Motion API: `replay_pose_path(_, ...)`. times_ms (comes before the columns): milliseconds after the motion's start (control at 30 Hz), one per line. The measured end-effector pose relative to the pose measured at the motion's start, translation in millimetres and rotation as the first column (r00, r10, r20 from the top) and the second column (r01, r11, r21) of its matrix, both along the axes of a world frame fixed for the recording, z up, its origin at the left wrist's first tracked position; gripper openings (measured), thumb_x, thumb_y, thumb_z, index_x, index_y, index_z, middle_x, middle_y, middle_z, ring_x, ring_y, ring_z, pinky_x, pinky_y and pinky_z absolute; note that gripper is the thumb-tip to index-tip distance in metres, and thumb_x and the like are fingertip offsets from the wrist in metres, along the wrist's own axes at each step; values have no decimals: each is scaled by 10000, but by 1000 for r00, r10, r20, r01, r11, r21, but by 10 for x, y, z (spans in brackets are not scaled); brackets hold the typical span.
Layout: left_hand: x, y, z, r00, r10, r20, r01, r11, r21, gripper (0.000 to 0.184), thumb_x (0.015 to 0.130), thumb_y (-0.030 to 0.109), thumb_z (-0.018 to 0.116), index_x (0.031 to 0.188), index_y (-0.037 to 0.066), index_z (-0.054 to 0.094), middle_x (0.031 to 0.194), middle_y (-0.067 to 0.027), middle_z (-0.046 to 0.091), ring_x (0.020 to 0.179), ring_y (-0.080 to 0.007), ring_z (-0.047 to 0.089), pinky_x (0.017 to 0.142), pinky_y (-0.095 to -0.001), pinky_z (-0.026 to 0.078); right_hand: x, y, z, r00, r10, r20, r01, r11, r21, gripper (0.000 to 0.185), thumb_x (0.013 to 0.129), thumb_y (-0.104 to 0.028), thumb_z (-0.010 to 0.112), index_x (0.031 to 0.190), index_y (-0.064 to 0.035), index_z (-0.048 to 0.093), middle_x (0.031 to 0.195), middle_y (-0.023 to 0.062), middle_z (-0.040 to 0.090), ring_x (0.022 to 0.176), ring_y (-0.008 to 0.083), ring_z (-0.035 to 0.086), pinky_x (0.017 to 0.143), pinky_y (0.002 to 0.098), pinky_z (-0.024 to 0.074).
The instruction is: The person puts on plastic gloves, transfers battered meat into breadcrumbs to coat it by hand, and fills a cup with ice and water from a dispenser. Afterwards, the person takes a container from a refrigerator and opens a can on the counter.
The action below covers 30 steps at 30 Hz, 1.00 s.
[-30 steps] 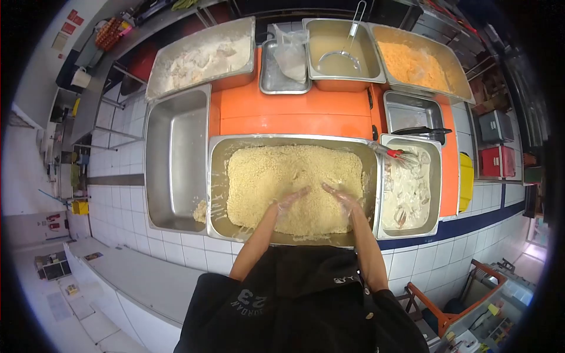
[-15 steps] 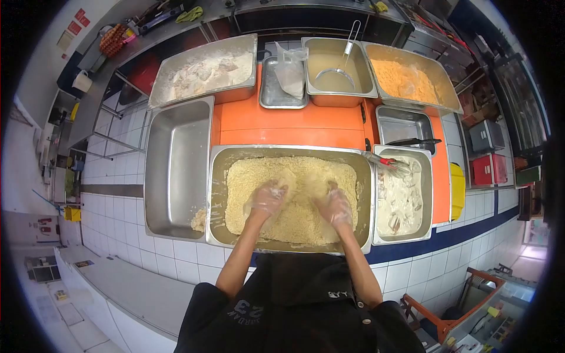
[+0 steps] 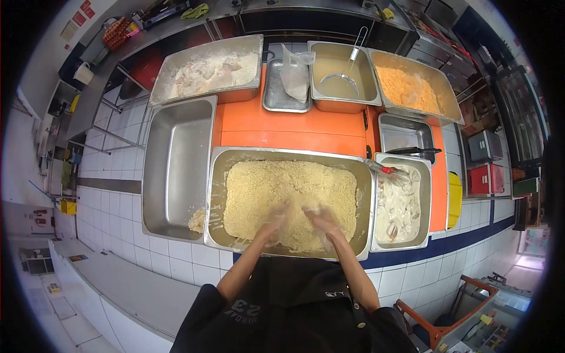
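A deep metal pan point(image 3: 294, 154) in front of me holds a thick bed of pale yellow crumbs point(image 3: 265, 182). In its near half, my left hand point(image 3: 272, 226) touches the crumbs, fingers stretched toward the middle. Opposite it, my right hand point(image 3: 323, 222) also reaches into the crumbs, fingers pointing inward. Both hands are coated with crumbs and smeared by motion, but their fingers look extended rather than closed. A small gap lies between the fingertips, and loose crumbs blur there. Whether anything is buried under the crumbs cannot be seen.
Right of the pan, a tray of white batter with pieces point(image 3: 400, 206) has a red-handled whisk point(image 3: 388, 170) across its corner. Behind stand a flour pan point(image 3: 212, 70), a strainer point(image 3: 339, 85) in cloudy liquid and orange crumbs point(image 3: 406, 88). A deep metal pan point(image 3: 179, 159) stands left.
Both hands have drawn back toward my body and closer together through the crumbs. The camera view has shifted slightly.
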<state>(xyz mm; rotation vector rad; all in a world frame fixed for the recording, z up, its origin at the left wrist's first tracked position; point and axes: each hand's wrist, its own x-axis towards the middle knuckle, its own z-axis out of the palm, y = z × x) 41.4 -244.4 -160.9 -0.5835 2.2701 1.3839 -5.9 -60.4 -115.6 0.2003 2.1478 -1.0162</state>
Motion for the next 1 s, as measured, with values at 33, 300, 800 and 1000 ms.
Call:
replay_pose_path(33, -188, -83, 219, 991, 50, 126, -53, 998, 22, 588, 954, 505, 409, 1208, 0, 571, 1252, -236, 563, 1194, -314, 528, 1031, -398, 375, -99, -61, 237, 1000, 3, 3, -3, 1000, 1, 753, 864, -522, 571, 1301, 86, 492, 1247, 293, 555, 1180, 367, 537, 1010, 387, 414)
replay_pose_path(300, -782, 25, -695, 653, -157, -741, -538, 593, -600, 489, 933, 442, 472, 1134, 8, 575, 961, -250, 632, 854, -418, 618, 753, -491, 486, -488, -194, -473, 435, 378, -817, 21, 903, 429, 424, 971, -294, 380, 1202, -1, 581, 1108, 205, 622, 1020, 363, 580, 927, 430, 443)
replay_pose_path(800, -528, 163, -532, 770, -178, -612, -213, 833, -510, 529, 914, 458, 498, 1199, 12, 514, 1008, -223, 593, 941, -385, 562, 869, -492, 420, -315, -97, -792, 683, 264, -681, 68, 905, 420, 325, 935, -272, 464, 1131, -28, 551, 1122, 228, 581, 1006, 380, 553, 904, 488, 392)
replay_pose_path(1000, -604, 140, -522, 810, -27, -586, -192, 932, -309, 496, 882, 419, 530, 1172, 16, 519, 1094, -189, 549, 1050, -375, 495, 953, -525, 335, -457, -108, -914, 619, 66, -782, 79, 986, 146, 299, 912, -248, 497, 1049, 5, 578, 824, 187, 555, 761, 358, 545, 753, 460, 454)
